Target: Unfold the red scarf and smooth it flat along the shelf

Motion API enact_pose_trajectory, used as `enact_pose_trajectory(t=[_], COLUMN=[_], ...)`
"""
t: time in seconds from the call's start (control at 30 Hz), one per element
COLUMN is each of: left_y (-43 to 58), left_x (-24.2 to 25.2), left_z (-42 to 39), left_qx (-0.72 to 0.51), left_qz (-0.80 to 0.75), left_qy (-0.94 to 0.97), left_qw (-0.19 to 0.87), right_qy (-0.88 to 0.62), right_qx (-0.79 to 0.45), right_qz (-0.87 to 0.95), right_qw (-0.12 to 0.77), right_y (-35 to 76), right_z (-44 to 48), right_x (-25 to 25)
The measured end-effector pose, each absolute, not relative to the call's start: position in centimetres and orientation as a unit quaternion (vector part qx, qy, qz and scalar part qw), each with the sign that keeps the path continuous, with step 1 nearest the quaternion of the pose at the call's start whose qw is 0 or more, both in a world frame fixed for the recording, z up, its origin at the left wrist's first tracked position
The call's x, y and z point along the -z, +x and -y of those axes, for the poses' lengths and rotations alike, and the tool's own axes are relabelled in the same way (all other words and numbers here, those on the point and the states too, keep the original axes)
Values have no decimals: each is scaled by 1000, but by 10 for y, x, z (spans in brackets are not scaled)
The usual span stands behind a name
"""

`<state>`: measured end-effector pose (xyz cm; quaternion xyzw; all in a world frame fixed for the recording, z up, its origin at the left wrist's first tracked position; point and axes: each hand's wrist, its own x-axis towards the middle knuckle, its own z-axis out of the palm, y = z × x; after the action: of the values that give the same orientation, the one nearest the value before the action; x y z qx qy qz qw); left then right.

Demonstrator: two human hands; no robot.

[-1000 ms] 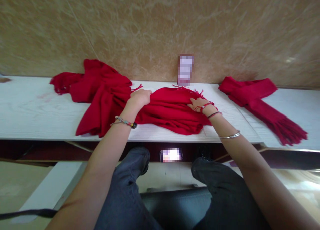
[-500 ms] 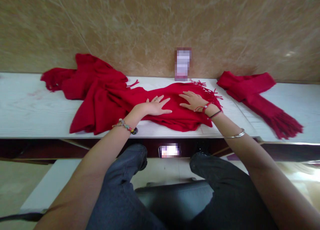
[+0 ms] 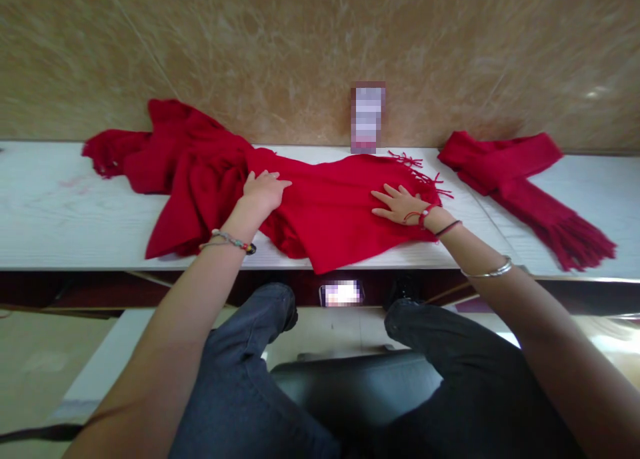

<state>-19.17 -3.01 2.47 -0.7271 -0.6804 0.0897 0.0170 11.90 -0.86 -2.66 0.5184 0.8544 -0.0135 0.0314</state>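
A large red fringed scarf (image 3: 330, 209) lies spread across the white table (image 3: 60, 219), bunched at its left end. My left hand (image 3: 264, 191) rests flat on the cloth near its middle, fingers stretched out. My right hand (image 3: 400, 204) lies open and flat on the scarf's right part, close to the fringe. Neither hand grips the cloth. One corner of the scarf hangs a little over the table's front edge.
A second red scarf (image 3: 520, 179), folded long with a fringe, lies at the right of the table. A small blurred card (image 3: 367, 117) leans on the marble wall. My knees and a dark seat are below the table edge.
My left hand went from a fist on the bunched cloth to flat, then slid left. The scarf is now flatter and wider, with a corner over the front edge.
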Motion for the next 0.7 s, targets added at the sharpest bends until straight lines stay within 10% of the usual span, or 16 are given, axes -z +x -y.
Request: enact_pose_trajectory(t=[0.7], left_y=[-146], left_x=[3], left_z=[54], left_qx=[-66], left_qz=[618], left_qy=[-778], left_qw=[-91], right_qy=[609], right_qx=[75], right_qz=[-785], right_qw=[88], right_y=[90], right_z=[18], right_x=[-1])
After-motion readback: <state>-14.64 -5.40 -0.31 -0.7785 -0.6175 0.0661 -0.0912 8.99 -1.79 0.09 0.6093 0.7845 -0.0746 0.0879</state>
